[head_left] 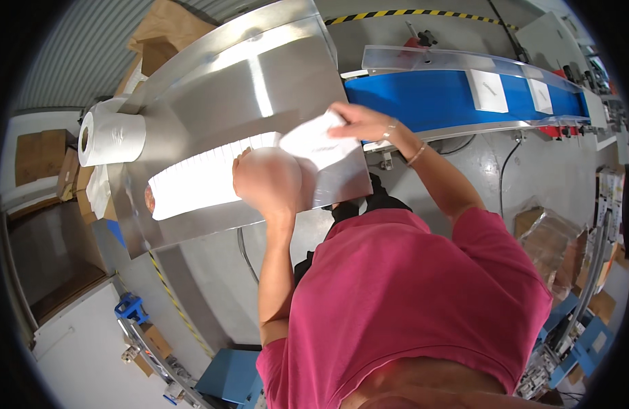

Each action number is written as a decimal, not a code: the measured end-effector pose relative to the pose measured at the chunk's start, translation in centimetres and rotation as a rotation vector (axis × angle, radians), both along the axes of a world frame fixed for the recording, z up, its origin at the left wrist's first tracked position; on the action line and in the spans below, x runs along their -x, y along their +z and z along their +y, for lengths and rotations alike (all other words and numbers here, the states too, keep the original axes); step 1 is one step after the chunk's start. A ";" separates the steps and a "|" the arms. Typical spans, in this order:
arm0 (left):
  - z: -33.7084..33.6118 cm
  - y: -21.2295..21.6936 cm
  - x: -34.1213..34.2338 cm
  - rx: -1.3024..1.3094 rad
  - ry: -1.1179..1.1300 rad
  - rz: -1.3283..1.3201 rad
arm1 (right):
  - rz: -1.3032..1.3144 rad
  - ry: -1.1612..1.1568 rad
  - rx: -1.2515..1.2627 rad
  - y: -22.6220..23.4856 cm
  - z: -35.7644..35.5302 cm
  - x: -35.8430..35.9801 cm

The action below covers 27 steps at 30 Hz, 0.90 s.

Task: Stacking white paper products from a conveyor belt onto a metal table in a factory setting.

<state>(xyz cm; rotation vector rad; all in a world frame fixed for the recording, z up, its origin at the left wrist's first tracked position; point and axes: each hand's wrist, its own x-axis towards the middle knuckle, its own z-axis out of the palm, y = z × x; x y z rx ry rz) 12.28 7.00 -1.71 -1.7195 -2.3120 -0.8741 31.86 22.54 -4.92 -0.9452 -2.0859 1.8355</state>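
A long row of flat white packets (198, 178) stands packed side by side along the near part of the steel table (287, 82). My left hand (268, 180) is over the right end of this row, its fingertips against the packets; blur hides most of its fingers. Between the thumb and fingers of my right hand (362, 124) is a white packet (314, 142), tilted and slightly smeared, by the table's right edge. Beyond that edge, the blue conveyor belt (410, 99) carries a white packet (488, 91) and, farther right, another white packet (540, 97).
A brownish round object (150, 199) stands against the row's left end. A white paper roll (116, 136) sits at the table's left edge, near brown cardboard boxes (43, 155). Clear side rails (457, 60) border the belt. A plastic-wrapped carton (553, 238) is at right.
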 end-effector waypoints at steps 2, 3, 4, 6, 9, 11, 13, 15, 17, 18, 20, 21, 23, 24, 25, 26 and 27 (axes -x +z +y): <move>0.1 0.4 -0.2 -0.013 0.021 -0.037 | -0.029 -0.375 0.064 -2.6 0.5 -3.8; 0.3 0.5 -0.4 -0.013 0.017 -0.040 | -0.161 -0.527 -0.358 -4.5 1.3 -5.8; 0.4 0.5 -0.3 -0.010 0.016 -0.018 | 0.187 -0.713 -0.241 -5.2 1.2 -7.3; 0.4 0.3 0.0 -0.006 0.018 0.005 | -0.258 -0.895 -0.236 -4.9 2.7 -11.0; 0.4 -0.1 0.3 -0.048 -0.032 0.019 | -0.634 -1.030 -0.806 -6.1 3.7 -14.3; 0.3 -0.2 0.3 -0.062 -0.037 0.039 | -0.591 -0.956 -1.014 -4.7 3.8 -13.4; 0.2 -0.1 0.3 -0.059 -0.042 0.036 | -0.395 -0.759 -1.112 -3.1 3.1 -10.8; 0.1 0.1 0.4 -0.057 -0.053 0.031 | -0.027 -0.464 -0.773 -2.4 2.1 -6.7; 0.1 0.2 0.4 -0.053 -0.054 0.009 | 0.084 -0.214 -0.409 0.1 0.4 -1.5; 0.1 0.4 0.3 -0.055 -0.058 0.012 | 0.099 -0.127 -0.333 0.9 -0.4 0.5; 0.2 0.5 0.2 -0.030 -0.076 0.019 | 0.131 0.036 -0.260 1.5 -0.9 3.6; 0.3 0.5 0.1 -0.031 -0.083 0.020 | 0.147 0.111 -0.263 1.5 -0.9 4.7; 0.4 0.8 0.0 -0.033 -0.090 0.041 | 0.173 0.167 -0.300 1.0 -0.7 5.7; 0.4 0.6 -0.1 -0.034 -0.096 0.039 | 0.191 0.174 -0.462 -0.4 -0.6 5.8; 0.3 0.4 0.3 -0.050 -0.065 0.041 | 0.216 0.191 -0.623 -0.5 -0.6 6.3; 0.2 0.2 0.5 -0.067 -0.036 0.041 | 0.299 0.177 -0.732 -0.5 -0.7 5.9; 0.3 0.0 0.8 -0.067 -0.034 0.039 | 0.128 0.141 -0.433 -0.5 -0.8 4.4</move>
